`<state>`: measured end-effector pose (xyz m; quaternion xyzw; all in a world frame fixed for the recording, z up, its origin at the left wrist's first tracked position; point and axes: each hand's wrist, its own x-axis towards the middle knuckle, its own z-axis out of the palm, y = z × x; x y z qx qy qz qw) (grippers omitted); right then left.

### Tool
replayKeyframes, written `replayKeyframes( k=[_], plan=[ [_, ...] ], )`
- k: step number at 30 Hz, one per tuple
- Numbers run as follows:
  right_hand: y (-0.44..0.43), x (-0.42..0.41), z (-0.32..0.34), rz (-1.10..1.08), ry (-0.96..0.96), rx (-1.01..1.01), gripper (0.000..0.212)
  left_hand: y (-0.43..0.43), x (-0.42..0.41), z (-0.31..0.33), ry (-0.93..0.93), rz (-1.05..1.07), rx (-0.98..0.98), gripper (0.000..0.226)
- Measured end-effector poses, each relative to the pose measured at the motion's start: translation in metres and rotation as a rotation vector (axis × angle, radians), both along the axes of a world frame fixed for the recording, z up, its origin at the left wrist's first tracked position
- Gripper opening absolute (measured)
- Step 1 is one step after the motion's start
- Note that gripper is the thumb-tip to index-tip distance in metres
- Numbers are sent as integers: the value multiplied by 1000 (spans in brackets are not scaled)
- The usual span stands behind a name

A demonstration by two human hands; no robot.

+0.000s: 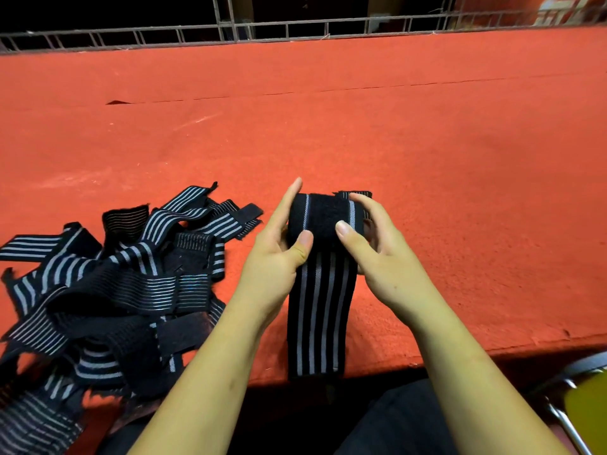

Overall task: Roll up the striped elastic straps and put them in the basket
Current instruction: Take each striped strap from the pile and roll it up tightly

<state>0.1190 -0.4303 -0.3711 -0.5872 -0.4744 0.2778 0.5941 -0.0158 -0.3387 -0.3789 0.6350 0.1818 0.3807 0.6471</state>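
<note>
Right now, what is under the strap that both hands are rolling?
The strap lies on the red table cover; its unrolled end reaches the near edge. Whatever is beneath the rolled part is hidden.

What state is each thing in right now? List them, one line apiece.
strap: partly rolled at its far end, tail flat on the table, reaching the near edge.
left hand: grips the roll's left side, thumb on top.
right hand: pinches the roll's right side.
pile of straps: unrolled, tangled, on the table at left.
red table cover: spread flat, a seam running across it.
</note>
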Motion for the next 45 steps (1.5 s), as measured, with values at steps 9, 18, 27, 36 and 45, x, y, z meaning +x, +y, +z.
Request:
replayKeyframes(
  k=[9,18,27,36,45],
  plan=[
    [0,2,-5,11,-6,64,60,0,1,-11,149,136,65,46],
    [1,2,-11,-39,0,128,54,-6,1,-10,102,-21,-222,49],
    [-3,-4,-13,134,49,88,50,-9,1,-8,-46,23,-334,52],
    [-4,-1,-12,151,320,-55,52,0,-6,-10,-22,-48,-189,63],
    [-4,5,-21,164,465,67,55,0,-7,-18,170,-20,-86,67]
  ],
)
